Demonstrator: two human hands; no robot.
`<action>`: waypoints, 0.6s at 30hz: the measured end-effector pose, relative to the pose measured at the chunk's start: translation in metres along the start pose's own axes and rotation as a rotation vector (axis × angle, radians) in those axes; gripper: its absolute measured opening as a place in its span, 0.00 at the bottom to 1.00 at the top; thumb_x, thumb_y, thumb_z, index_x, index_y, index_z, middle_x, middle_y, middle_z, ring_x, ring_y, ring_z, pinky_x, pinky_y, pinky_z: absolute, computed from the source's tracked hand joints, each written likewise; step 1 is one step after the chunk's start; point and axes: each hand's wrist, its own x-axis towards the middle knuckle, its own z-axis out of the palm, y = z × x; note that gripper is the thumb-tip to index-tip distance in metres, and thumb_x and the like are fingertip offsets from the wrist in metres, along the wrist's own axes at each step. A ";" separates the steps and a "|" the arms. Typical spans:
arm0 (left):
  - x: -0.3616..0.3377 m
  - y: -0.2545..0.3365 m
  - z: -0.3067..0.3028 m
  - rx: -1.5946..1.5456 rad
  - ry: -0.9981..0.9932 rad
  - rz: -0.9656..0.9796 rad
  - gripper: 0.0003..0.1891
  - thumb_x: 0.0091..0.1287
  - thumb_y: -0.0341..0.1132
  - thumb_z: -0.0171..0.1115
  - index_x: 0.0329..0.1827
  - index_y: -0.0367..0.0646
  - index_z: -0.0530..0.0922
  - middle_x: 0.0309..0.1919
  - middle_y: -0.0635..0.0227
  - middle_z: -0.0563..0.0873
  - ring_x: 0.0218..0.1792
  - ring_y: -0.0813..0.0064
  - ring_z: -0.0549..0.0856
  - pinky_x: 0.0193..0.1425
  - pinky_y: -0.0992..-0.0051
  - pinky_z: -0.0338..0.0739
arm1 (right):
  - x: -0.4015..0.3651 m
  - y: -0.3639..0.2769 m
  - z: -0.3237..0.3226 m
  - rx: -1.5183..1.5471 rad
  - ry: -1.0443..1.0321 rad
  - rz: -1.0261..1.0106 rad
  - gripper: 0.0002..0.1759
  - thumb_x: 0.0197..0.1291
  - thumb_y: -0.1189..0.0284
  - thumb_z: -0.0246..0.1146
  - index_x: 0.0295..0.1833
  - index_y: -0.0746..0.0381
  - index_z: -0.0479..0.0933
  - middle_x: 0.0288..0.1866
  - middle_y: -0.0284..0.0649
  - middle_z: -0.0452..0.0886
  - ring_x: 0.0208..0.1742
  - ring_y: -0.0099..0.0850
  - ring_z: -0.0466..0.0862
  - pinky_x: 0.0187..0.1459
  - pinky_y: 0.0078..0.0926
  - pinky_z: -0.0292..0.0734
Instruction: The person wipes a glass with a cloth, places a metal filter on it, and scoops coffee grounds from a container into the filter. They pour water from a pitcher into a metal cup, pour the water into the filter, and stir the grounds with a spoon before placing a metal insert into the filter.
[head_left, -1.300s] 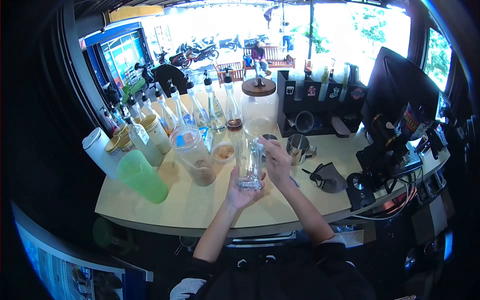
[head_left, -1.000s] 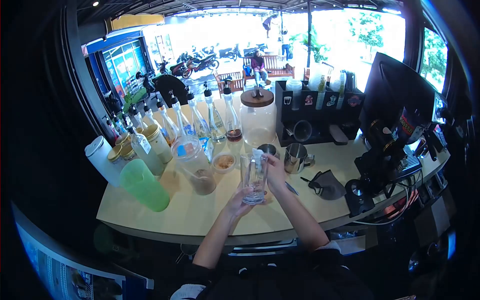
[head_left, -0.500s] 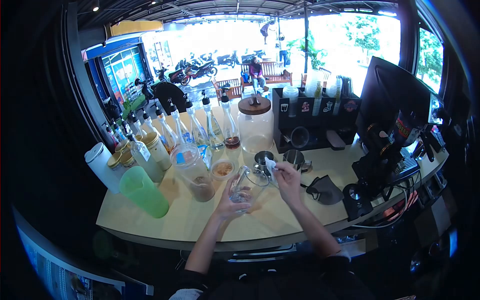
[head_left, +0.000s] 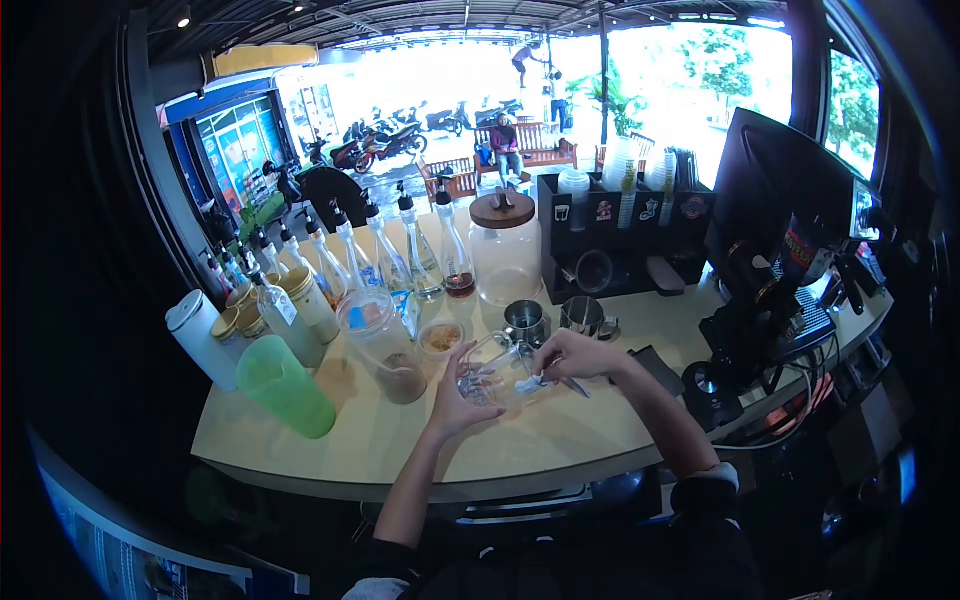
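My left hand (head_left: pixel 459 402) is wrapped round a clear glass pitcher (head_left: pixel 490 372), tilted over the counter with its mouth to the right. In my right hand (head_left: pixel 580 358) a crumpled white tissue (head_left: pixel 530 384) is pinched, overlapping the mouth of the glass. A thin pointed metallic piece (head_left: pixel 577 388) shows just under that hand. Right behind the hands stand a steel cup (head_left: pixel 525 322) and a steel jug (head_left: pixel 582 316). Left of the glass are a small tub (head_left: pixel 441 340) with brownish contents and a tall clear canister (head_left: pixel 395 365) holding brown powder.
A green pitcher (head_left: pixel 287 387) and pump bottles (head_left: pixel 425 258) stand to the left. Behind are a wooden-lidded jar (head_left: pixel 505 260) and a black cup organizer (head_left: pixel 630 245). A coffee grinder (head_left: pixel 740 330) and monitor (head_left: pixel 775 190) stand right. People and motorbikes are outside.
My right hand has come down and toward me with the tissue, to the mouth of the glass. The glass has tipped further over to the right in my left hand.
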 end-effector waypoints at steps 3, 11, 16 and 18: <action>-0.001 -0.005 0.000 -0.057 0.017 0.022 0.60 0.36 0.35 0.84 0.75 0.49 0.54 0.50 0.60 0.77 0.50 0.70 0.82 0.54 0.70 0.79 | -0.001 0.012 -0.008 0.677 0.111 -0.047 0.14 0.53 0.84 0.57 0.44 0.70 0.83 0.31 0.36 0.84 0.32 0.19 0.81 0.35 0.20 0.75; 0.016 0.000 -0.002 -0.026 -0.064 0.167 0.60 0.34 0.34 0.83 0.74 0.46 0.55 0.46 0.61 0.80 0.49 0.71 0.82 0.54 0.69 0.78 | 0.035 0.024 0.018 0.810 0.152 0.021 0.11 0.61 0.82 0.55 0.45 0.71 0.81 0.37 0.33 0.81 0.39 0.19 0.78 0.42 0.17 0.72; 0.012 -0.018 -0.004 -0.144 -0.032 0.172 0.60 0.33 0.34 0.83 0.74 0.47 0.56 0.48 0.63 0.78 0.50 0.72 0.81 0.55 0.70 0.78 | 0.015 0.036 0.014 1.026 0.260 0.131 0.10 0.61 0.85 0.57 0.46 0.72 0.79 0.42 0.37 0.81 0.45 0.20 0.79 0.46 0.19 0.74; 0.011 -0.034 -0.002 -0.344 0.118 0.113 0.60 0.33 0.33 0.83 0.73 0.46 0.56 0.47 0.64 0.76 0.49 0.73 0.81 0.55 0.70 0.78 | 0.012 0.035 0.010 1.097 0.297 0.081 0.09 0.61 0.83 0.59 0.45 0.73 0.79 0.42 0.40 0.81 0.43 0.21 0.80 0.43 0.20 0.75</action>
